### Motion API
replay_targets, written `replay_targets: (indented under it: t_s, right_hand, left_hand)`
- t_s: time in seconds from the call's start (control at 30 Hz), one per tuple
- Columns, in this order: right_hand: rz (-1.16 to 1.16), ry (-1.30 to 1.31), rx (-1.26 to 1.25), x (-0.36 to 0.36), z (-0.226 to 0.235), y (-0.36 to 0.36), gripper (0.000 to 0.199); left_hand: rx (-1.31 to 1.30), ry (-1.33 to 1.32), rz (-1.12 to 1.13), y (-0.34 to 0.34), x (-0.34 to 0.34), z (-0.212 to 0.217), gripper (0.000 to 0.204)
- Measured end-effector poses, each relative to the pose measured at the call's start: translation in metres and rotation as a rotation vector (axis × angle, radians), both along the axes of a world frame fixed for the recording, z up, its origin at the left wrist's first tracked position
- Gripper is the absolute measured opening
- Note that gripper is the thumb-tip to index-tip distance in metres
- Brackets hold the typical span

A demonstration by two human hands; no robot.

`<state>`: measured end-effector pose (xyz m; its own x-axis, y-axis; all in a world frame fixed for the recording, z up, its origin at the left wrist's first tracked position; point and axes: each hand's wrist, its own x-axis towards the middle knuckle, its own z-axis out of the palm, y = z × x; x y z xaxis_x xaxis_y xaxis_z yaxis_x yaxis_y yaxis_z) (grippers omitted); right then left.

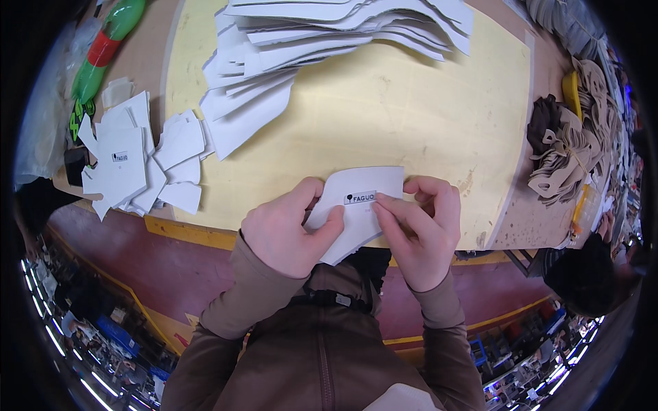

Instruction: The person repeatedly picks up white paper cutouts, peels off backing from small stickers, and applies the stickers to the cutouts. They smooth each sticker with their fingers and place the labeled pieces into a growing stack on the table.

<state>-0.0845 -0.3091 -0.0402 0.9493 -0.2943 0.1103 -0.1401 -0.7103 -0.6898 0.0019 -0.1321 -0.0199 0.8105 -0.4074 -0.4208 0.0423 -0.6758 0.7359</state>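
Note:
A white cut piece (363,222), like leather or stiff fabric, lies between my hands at the table's near edge. On it sits a small grey rectangular label (360,197) with dark print. My left hand (291,226) grips the piece's left side, thumb on top near the label. My right hand (425,222) pinches with thumb and forefinger at the label's right end; its other fingers curl at the piece's right edge. Whether the label is fixed down I cannot tell. To the left lies a loose pile of similar white pieces (130,175), the top one bearing the same kind of label.
Stacked white cut pieces (329,41) cover the far middle of the yellow table sheet (411,116). A green bottle with a red band (106,51) is at far left. Bundled beige cut pieces (569,151) and a dark bundle (543,123) lie right. Another person (586,274) is beyond the right corner.

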Motion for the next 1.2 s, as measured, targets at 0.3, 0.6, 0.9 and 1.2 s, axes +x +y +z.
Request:
replay_targets:
  t_s: [0.3, 0.6, 0.9, 1.2]
  right_hand:
    - [-0.02, 0.026, 0.019, 0.001, 0.002, 0.002, 0.021]
    - [-0.026, 0.037, 0.055, 0.001, 0.001, 0.0, 0.023]
    - [-0.086, 0.057, 0.15, 0.005, 0.004, -0.002, 0.033]
    - [-0.048, 0.051, 0.123, 0.007, 0.003, -0.002, 0.028]
  left_hand:
    - [-0.001, -0.02, -0.011, -0.001, 0.002, 0.0, 0.021]
    - [-0.008, 0.0, -0.006, -0.002, 0.005, -0.001, 0.02]
    - [0.053, -0.013, 0.005, -0.007, 0.005, 0.001, 0.022]
    - [0.122, -0.052, 0.02, -0.012, 0.004, -0.001, 0.024]
